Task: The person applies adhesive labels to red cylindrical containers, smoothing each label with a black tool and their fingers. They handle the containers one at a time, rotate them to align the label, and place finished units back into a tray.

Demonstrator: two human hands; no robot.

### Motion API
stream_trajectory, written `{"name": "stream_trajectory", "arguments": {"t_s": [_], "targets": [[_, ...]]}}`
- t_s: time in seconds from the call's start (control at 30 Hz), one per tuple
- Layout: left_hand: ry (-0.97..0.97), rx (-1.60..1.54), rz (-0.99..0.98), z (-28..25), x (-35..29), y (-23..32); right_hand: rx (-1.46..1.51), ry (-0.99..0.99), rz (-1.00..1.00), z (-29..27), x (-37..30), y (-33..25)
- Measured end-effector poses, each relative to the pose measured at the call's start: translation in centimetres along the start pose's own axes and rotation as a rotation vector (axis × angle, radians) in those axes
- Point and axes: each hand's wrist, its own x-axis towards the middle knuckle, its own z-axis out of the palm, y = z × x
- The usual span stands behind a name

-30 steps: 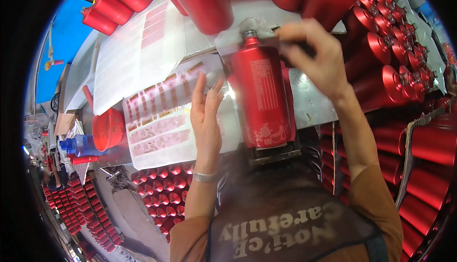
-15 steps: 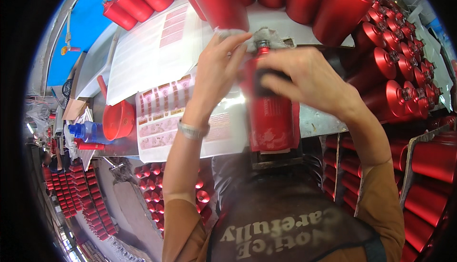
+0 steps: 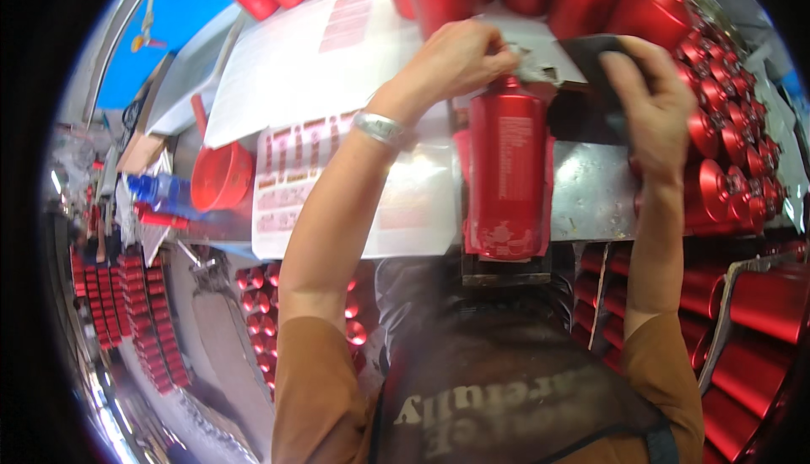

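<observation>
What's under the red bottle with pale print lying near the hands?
Edges of a flat red pad show along both sides of the pale-printed red bottle; a dark block juts past its base. What lies beneath its middle is covered.

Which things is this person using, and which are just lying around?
In use:
red bottle, left hand by its neck
dark flat piece, in right hand
printed sheets, probably

Lying about, it seems:
red dipper
blue bottle
</observation>
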Motion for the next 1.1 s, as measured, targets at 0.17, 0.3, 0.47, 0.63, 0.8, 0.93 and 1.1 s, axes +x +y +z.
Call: {"name": "stream_trajectory", "arguments": {"t_s": [0.17, 0.3, 0.47, 0.63, 0.8, 0.93, 1.1], "targets": [[0.064, 0.224, 0.204, -2.3, -6.5, 2.5, 0.256, 0.137, -0.027, -1.3, -3.3, 1.9], [0.332, 0.069, 0.186, -4.6, -17.0, 3.8, 0.428, 0.127, 0.031, 0.3, -3.8, 2.9], [0.889, 0.109, -0.354, -6.8, -32.1, 5.8, 0.516, 0.011, 0.064, 2.5, -2.5, 3.0], [0.845, 0.442, -0.787, -4.6, -46.5, 0.9, 0.568, -0.041, 0.066, 4.7, -1.9, 2.6], [0.624, 0.648, -1.253, 5.2, -61.4, -7.8, 0.563, -0.103, 0.154, 6.6, -1.1, 3.0], [0.459, 0.523, -1.597, 16.8, -70.2, -13.1, 0.576, -0.197, 0.178, 8.0, -0.8, 2.5], [0.603, 0.294, -1.797, 29.7, -74.5, -16.3, 0.546, -0.26, 0.183, 10.0, -0.8, 0.4]]}}
